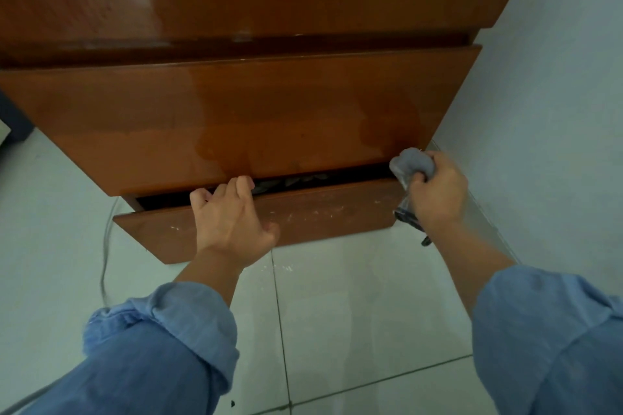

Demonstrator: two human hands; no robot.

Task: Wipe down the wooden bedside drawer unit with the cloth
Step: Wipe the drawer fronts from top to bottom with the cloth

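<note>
Head view shows my right hand (435, 189) squeezing the bunched grey cloth (413, 162) at the right end of the shiny brown wooden bedside drawer unit (269, 111). My left hand (229, 216) has its fingers curled over the top edge of the slightly open bottom drawer (320, 212). That drawer runs long from left to right, so I think the cloth should sweep left, toward my left hand.

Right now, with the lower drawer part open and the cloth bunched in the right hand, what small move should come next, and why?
Probably bring the cloth down onto the lower drawer front. The right hand already holds it at that drawer's right end, the left hand steadies the top edge, and pale specks dot the panel.
</note>
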